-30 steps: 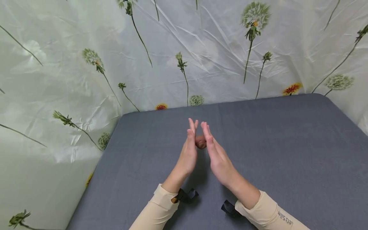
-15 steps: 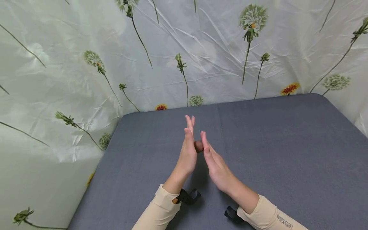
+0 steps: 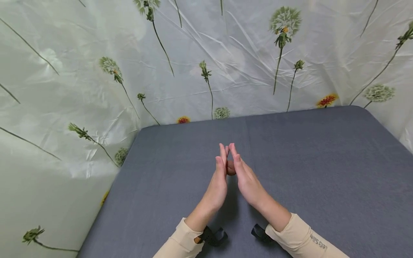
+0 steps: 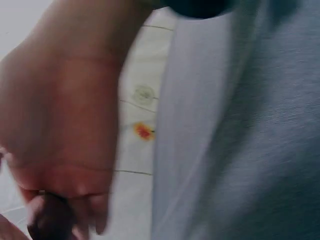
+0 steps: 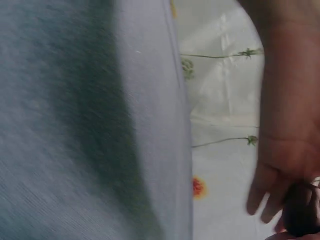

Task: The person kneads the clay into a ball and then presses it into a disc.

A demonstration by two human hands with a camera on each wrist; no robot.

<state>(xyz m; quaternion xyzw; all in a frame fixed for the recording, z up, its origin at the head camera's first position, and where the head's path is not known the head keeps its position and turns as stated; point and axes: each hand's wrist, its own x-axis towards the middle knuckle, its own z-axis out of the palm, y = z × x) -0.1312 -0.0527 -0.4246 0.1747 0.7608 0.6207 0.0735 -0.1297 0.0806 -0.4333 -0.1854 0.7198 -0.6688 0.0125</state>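
Note:
A small brown ball of what looks like clay [image 3: 231, 169] sits between my two facing hands, held above the table. My left hand [image 3: 216, 188] has straight fingers and lays their palm side against the ball's left. From the other side my right hand [image 3: 251, 184] presses on it, also with extended fingers, the fingertips of both hands nearly meeting. In the left wrist view the dark ball [image 4: 50, 218] lies at the base of the left fingers. The right wrist view shows the ball [image 5: 300, 210] against the right fingers, partly cut off by the frame edge.
A grey cloth-covered table [image 3: 322, 172] spreads beneath the hands. Behind it and to the left hangs a pale sheet [image 3: 245, 53] printed with dandelions. Black straps [image 3: 214, 237] show at both wrists below cream sleeves [image 3: 184, 236].
The hands slide against each other: half a second ago the left fingertips reached further forward; now both sets are about level. The ball stays between them, shifted slightly right and nearer the body.

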